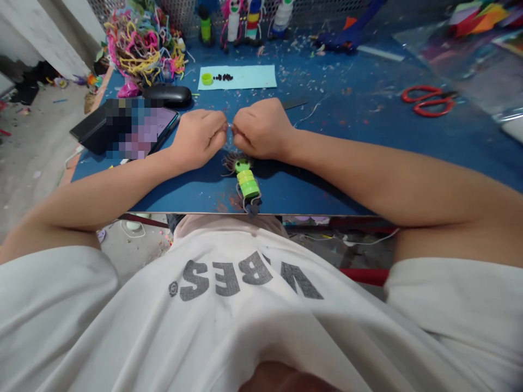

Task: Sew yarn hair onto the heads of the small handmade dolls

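My left hand (pixel 200 137) and my right hand (pixel 261 128) are both closed and face each other over the blue table, with a narrow gap between them. Whatever their curled fingers may grip is hidden or too small to name. Just below the hands, by the front edge, lies a small doll (pixel 248 186) with a green head, stacked yellow and green body rings, dark stringy hair and thin cord limbs. Neither hand appears to hold it. Beyond the hands, a light blue paper strip (pixel 259 76) carries a green ring-shaped cap (pixel 207 79) and several small black beads (pixel 225 78).
At left are a phone (pixel 165 122), a black case (pixel 167 96) and a tangled yarn pile (pixel 141 46). Several similar dolls (pixel 233 24) stand at the back. Red-handled scissors (pixel 433 103) lie on the right, near clear plastic (pixel 461 71). A flat grey strip (pixel 295 103) lies behind my right hand.
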A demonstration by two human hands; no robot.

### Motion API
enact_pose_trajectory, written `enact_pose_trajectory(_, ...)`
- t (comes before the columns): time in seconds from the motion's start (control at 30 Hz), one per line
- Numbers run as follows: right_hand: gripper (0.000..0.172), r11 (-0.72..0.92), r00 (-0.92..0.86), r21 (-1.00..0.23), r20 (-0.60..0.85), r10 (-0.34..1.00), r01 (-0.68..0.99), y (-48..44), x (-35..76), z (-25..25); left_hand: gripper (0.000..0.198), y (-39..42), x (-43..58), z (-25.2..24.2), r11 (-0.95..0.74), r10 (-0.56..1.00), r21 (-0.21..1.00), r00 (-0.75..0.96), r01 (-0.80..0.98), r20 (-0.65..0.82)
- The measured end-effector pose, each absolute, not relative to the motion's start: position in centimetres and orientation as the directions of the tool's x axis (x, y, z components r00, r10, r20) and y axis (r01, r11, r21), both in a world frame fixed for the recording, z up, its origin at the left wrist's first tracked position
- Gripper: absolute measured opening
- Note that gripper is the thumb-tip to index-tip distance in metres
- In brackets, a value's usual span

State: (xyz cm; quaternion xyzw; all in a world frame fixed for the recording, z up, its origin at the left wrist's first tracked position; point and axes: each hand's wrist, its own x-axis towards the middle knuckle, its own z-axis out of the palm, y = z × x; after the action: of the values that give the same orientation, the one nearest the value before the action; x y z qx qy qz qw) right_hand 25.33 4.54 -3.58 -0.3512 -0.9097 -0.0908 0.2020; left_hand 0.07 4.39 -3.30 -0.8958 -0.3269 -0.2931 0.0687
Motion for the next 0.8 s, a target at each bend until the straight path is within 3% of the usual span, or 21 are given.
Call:
enact_pose_trajectory(0.23,0.034,0.735,-0.666,0.024,0.445,0.599,0.677,4.5,25.7,-3.5,0.032,4.6,-0.1,-3.7,-0.793,0.532,0.136,0.566,0.594,0.63)
enact_pose_trajectory(0.4,0.036,0.714,-0.641,-0.011,0.431,0.635,0.7,4.4,25.4,-3.6,0.041,5.6,-0.4,-3.8,-0.813,0.512,0.096,0.626,0.575,0.588)
enact_pose_trajectory(0.57,0.026,0.63,-0.52,-0.134,0.448,0.727,0.765,4.4,24.8,-3.6,0.045,6.2,0.1,-3.6,-0.809,0.514,0.076,0.639,0.583,0.572)
enact_pose_trajectory(0.8,0.025,0.601,-0.457,-0.237,0.461,0.761,0.763,4.3,24.4,-3.3,0.008,5.6,0.3,-2.6,-0.718,0.634,0.133,0.563,0.684,0.53)
